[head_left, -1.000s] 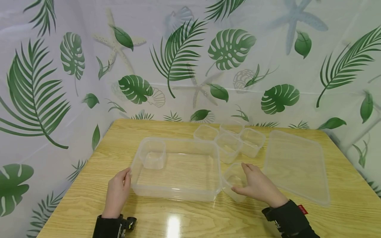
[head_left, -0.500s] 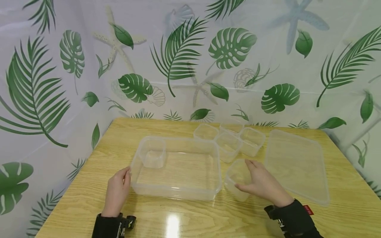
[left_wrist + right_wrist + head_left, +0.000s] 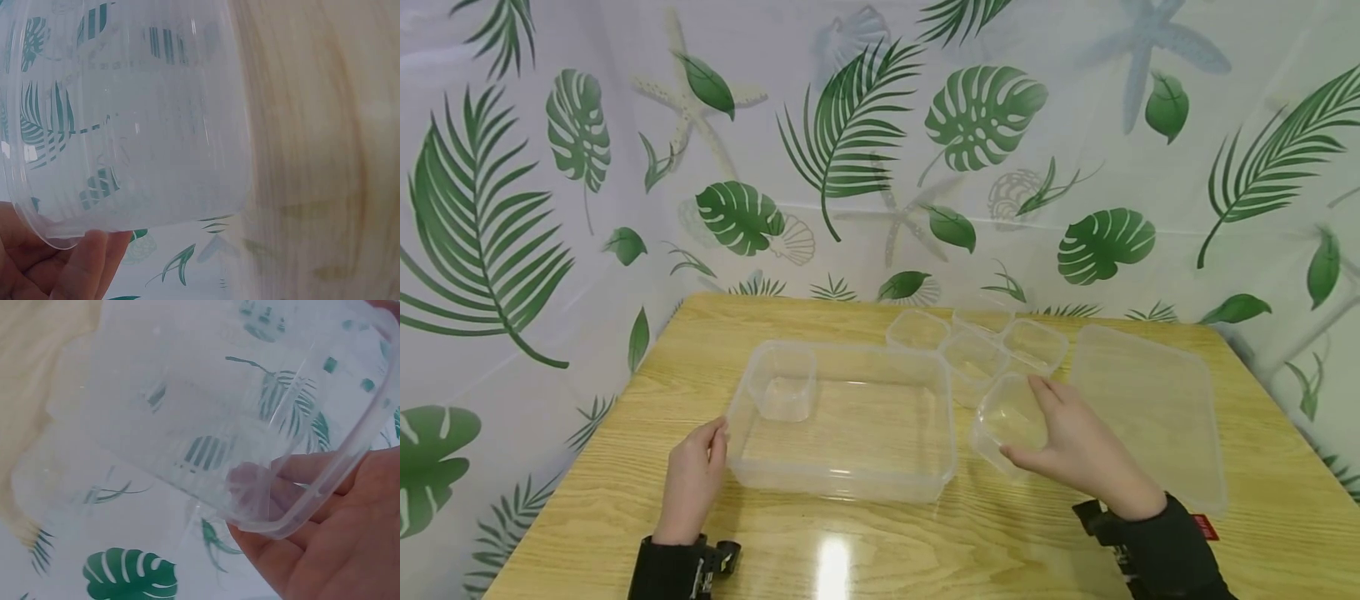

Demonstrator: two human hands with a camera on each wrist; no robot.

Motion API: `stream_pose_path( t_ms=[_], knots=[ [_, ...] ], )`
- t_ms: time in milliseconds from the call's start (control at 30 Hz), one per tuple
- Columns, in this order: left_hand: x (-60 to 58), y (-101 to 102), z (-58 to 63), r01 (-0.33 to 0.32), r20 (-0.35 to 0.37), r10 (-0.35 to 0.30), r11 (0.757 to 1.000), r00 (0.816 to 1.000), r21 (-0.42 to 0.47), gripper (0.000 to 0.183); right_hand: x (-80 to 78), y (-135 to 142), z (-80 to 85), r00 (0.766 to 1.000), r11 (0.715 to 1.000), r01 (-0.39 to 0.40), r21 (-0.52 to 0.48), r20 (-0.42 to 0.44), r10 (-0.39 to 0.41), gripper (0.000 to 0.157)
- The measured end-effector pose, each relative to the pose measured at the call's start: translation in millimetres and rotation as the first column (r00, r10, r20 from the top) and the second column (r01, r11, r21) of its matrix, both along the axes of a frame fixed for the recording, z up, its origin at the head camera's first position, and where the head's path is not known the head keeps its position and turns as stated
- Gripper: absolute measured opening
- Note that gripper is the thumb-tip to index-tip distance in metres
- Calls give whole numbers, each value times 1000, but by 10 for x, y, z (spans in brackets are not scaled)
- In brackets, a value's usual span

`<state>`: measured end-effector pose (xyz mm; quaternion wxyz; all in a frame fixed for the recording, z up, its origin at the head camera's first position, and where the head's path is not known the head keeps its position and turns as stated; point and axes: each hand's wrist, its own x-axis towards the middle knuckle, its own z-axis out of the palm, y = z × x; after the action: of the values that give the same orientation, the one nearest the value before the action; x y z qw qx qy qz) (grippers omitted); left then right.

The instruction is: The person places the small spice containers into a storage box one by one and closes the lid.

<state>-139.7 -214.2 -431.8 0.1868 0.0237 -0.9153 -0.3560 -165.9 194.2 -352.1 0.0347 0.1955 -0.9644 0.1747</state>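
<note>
My left hand [image 3: 692, 475] pinches the left rim of a large clear plastic storage box [image 3: 850, 485], which sits open on the table. In the left wrist view, fingertips [image 3: 90, 256] lie at the rim of that box. One small clear plastic container [image 3: 786, 402] stands inside it, in the back left corner. To the right of the box, my right hand [image 3: 1078, 442] grips another small clear container [image 3: 1003, 421] by its rim, tilted. The right wrist view shows fingers [image 3: 250, 481] through the container's clear wall.
Several small clear containers [image 3: 1033, 346] cluster behind, near the table's back edge. A flat translucent lid [image 3: 1150, 417] lies on the wooden table [image 3: 760, 550] at the right. A leaf-patterned cloth [image 3: 865, 250] hangs behind the table.
My right hand has moved right and away from me with the small container, drawing it off from the large box's side. The left hand stays at the rim.
</note>
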Motion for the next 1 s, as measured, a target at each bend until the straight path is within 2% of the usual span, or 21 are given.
stream_pose_path(
  t_ms=[200,400,567,733,1000],
  knots=[
    [17,-5,0,16,-5,-16,1000,1000,0,28,50,-99,179,999,999,-31,-22,-18,30,94],
    [24,-5,14,17,16,-18,1000,1000,9,29,52,-270,252,992,995,-92,-40,-92,88,94],
    [19,-2,24,12,32,-12,1000,999,13,29,2,-436,264,985,988,-142,-53,-103,136,93],
    [11,-6,21,10,40,-11,1000,999,14,30,-66,-615,241,968,975,-213,-55,-150,203,93],
    [12,-12,19,8,39,-9,1000,999,12,29,-181,-832,112,958,963,-264,-60,-135,254,93]
  ],
)
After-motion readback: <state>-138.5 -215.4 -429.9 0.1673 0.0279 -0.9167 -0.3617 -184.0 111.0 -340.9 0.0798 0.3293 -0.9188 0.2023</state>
